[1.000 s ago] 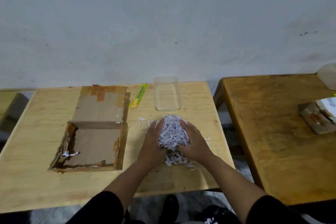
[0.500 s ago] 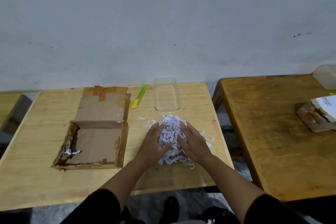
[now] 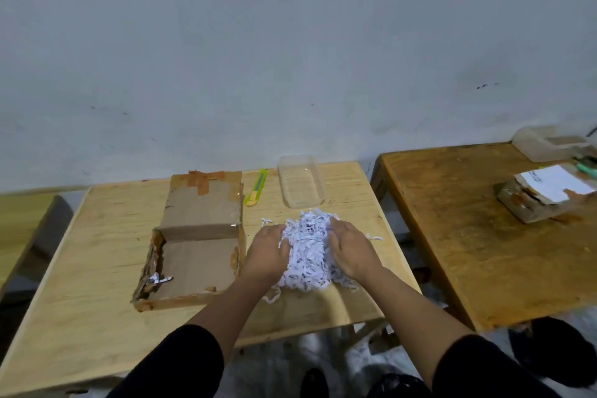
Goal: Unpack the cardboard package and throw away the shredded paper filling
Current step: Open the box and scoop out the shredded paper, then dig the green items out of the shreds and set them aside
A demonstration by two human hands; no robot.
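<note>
A heap of white shredded paper (image 3: 308, 249) lies on the light wooden table (image 3: 97, 252), right of the opened cardboard package (image 3: 193, 255). My left hand (image 3: 268, 252) presses against the heap's left side and my right hand (image 3: 350, 250) against its right side, squeezing it between them. The package is a shallow box with its taped lid folded back; a few paper shreds (image 3: 158, 279) remain in its near left corner. Loose strips lie scattered around the heap.
A clear plastic container (image 3: 300, 184) and a yellow-green utility knife (image 3: 256, 191) lie behind the heap. A darker wooden table (image 3: 468, 236) stands to the right with another taped package (image 3: 546, 194) and a plastic tub (image 3: 546, 142). A dark bag (image 3: 397, 386) sits on the floor below.
Both hands have kept gathering the shredded paper, shifting from over the pile to its two sides and compacting it. The view has tilted slightly.
</note>
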